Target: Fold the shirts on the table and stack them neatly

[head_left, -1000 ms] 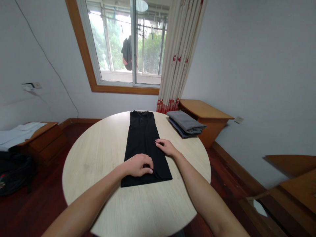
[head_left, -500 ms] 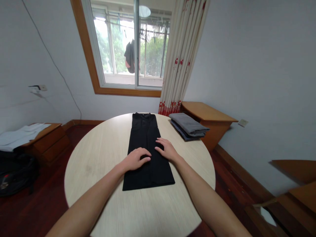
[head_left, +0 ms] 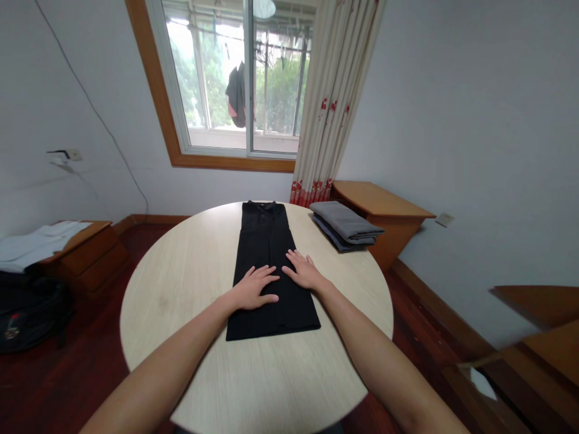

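Note:
A black collared shirt (head_left: pixel 265 241), folded into a long narrow strip, lies on the round pale wooden table (head_left: pixel 181 259). Its collar points toward the window and its hem toward me. My left hand (head_left: pixel 254 289) rests flat on the left side of the shirt, fingers spread and thumb pointing right. On the right edge of the shirt lies my right hand (head_left: pixel 304 270), also flat with its fingers apart. Neither hand grips the cloth.
Folded grey and dark clothes (head_left: pixel 346 226) are stacked on the table's far right. Behind them stands a wooden desk (head_left: pixel 384 202) beside a curtain (head_left: pixel 330 108). At left, white papers or cloth (head_left: pixel 40 241) cover a low cabinet (head_left: pixel 90 259), with a black bag (head_left: pixel 31 310) in front.
Both hands have flattened onto the shirt and their fingers have spread out from a more curled pose. The shirt stays in place on the table; the view has tilted slightly.

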{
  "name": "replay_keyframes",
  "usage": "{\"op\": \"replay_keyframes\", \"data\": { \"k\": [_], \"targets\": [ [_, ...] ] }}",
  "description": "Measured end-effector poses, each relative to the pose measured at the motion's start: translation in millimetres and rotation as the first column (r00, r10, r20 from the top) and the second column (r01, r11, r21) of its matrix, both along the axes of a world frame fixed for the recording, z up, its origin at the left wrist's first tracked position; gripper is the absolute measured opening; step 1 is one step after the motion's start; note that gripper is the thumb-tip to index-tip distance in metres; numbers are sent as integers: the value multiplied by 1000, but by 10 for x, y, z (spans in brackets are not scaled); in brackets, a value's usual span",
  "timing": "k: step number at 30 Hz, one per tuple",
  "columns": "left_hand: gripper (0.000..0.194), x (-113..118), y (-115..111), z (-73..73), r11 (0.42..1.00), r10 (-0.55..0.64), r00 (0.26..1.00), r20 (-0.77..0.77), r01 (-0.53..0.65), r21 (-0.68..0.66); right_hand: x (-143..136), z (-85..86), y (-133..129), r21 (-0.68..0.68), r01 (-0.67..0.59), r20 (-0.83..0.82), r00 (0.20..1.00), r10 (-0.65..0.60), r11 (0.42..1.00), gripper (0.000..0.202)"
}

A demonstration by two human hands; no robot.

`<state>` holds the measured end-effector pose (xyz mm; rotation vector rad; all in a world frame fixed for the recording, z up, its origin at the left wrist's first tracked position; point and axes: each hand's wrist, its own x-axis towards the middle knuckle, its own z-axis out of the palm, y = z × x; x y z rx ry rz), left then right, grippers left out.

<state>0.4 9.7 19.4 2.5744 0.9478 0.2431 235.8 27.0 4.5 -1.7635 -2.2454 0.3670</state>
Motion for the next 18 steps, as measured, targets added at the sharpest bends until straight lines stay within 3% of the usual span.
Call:
{"op": "replay_keyframes", "data": {
  "k": [5, 10, 13, 15, 18],
  "targets": [
    [58, -215, 189, 76, 999, 42, 993, 107, -40, -19, 103, -17, 36, 22, 44, -33, 998, -43, 999, 64],
    [38, -694, 501, 66, 947, 317, 916, 247, -293, -131, 393, -63, 124, 73, 132, -83, 989, -126, 989, 49],
    [33, -854, 565, 30, 907, 410, 859, 306, -347, -240, 528, -110, 182, 99, 129, -109, 987, -119, 987, 46],
    [34, -871, 555, 33, 911, 397, 867, 301, -333, -241, 569, -133, 200, 125, 84, -168, 984, -62, 989, 47],
    [40, -828, 513, 69, 954, 287, 933, 216, -259, -148, 579, -153, 188, 138, -58, -290, 952, 96, 989, 51]
  ]
}}
